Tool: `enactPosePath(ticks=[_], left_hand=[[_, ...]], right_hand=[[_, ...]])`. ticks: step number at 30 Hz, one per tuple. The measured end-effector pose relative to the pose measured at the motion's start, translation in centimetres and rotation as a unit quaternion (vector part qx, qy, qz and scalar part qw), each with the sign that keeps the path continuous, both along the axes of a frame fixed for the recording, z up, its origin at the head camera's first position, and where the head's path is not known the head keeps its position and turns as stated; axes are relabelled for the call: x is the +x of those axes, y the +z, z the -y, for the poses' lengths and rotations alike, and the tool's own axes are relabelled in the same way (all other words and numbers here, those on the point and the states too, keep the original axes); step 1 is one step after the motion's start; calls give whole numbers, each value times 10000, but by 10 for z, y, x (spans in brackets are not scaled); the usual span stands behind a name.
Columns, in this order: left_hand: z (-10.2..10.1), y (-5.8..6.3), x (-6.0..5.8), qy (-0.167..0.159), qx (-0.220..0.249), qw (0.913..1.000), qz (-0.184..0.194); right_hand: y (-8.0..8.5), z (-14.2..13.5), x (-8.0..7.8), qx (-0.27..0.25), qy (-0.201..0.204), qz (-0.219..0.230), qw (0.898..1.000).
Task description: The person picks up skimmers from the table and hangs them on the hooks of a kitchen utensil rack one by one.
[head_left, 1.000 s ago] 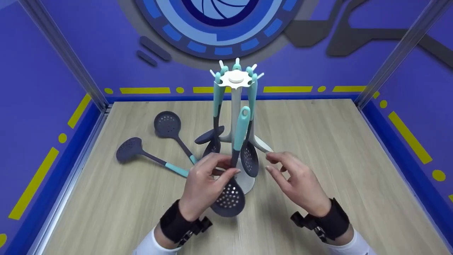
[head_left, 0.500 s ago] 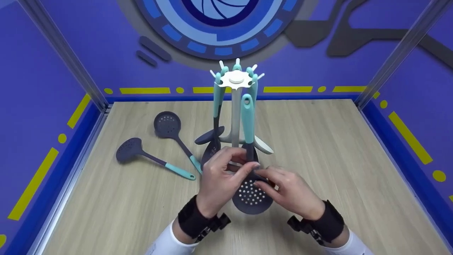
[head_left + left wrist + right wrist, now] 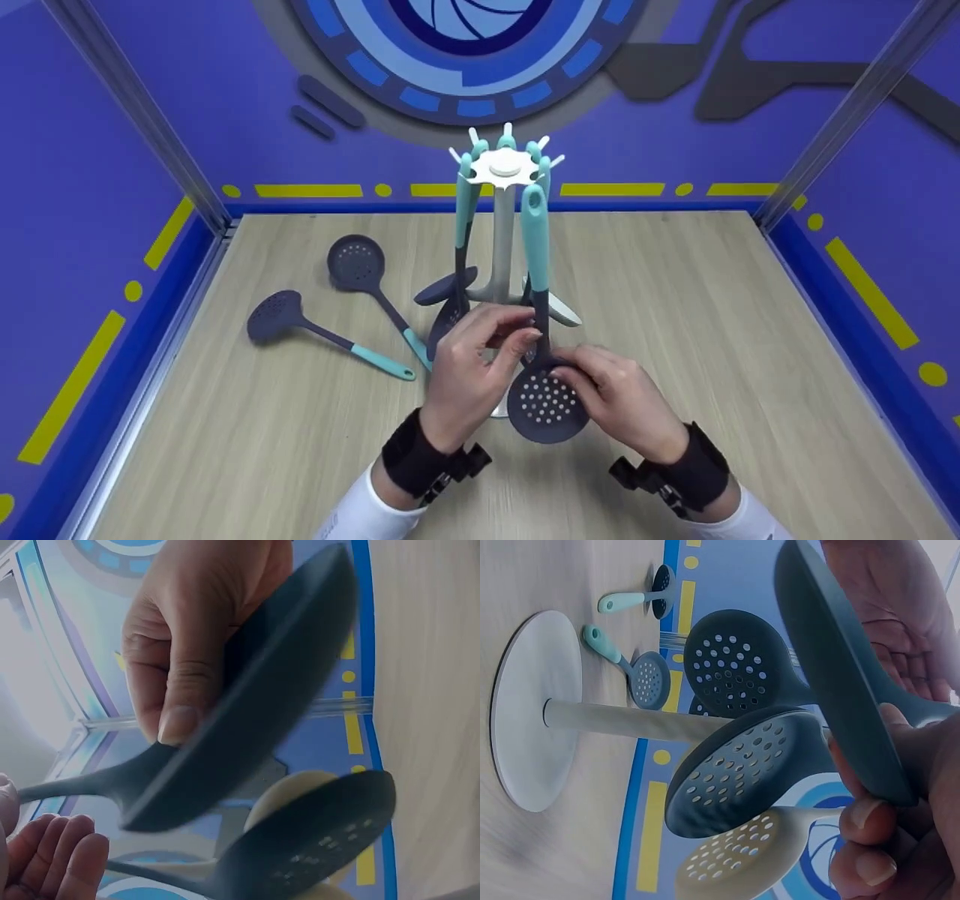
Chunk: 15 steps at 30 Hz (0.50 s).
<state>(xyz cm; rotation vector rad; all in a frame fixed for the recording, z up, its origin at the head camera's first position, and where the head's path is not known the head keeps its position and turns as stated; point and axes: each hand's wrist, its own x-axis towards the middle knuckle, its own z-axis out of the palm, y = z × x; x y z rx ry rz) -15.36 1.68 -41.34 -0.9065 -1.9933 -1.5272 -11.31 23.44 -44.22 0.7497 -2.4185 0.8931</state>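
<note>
A dark skimmer (image 3: pixel 548 409) with a teal handle (image 3: pixel 535 240) stands upright in front of the white utensil stand (image 3: pixel 503 169). Its handle top is just below the stand's hooks. My right hand (image 3: pixel 626 397) pinches the upper right rim of its perforated bowl, thumb in front. Seen in the right wrist view, the fingers (image 3: pixel 870 870) curl at the bowl's edge. My left hand (image 3: pixel 472 367) is at the skimmer's neck, thumb and index fingertips apart along its left side. In the left wrist view, its relaxed fingers (image 3: pixel 71 859) lie beside the neck.
Several teal-handled utensils hang from the stand, among them a perforated spoon (image 3: pixel 739 664) and a light one (image 3: pixel 731 862). Two more skimmers, one curved (image 3: pixel 274 315) and one round (image 3: pixel 355 262), lie on the table's left. Blue walls enclose the back and sides.
My left hand has brought the skimmer right and more upright, its handle rising toward the hooks. My right hand came in and gripped the bowl's rim, while my left fingertips loosened at the neck.
</note>
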Motion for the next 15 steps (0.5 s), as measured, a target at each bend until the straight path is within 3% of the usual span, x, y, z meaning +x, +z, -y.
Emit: enactPosePath(ticks=[15], left_hand=[[28,-32,8,385,-927,9949,101]], right_hand=[[2,-2,-1,-194,-50,-4,9998]])
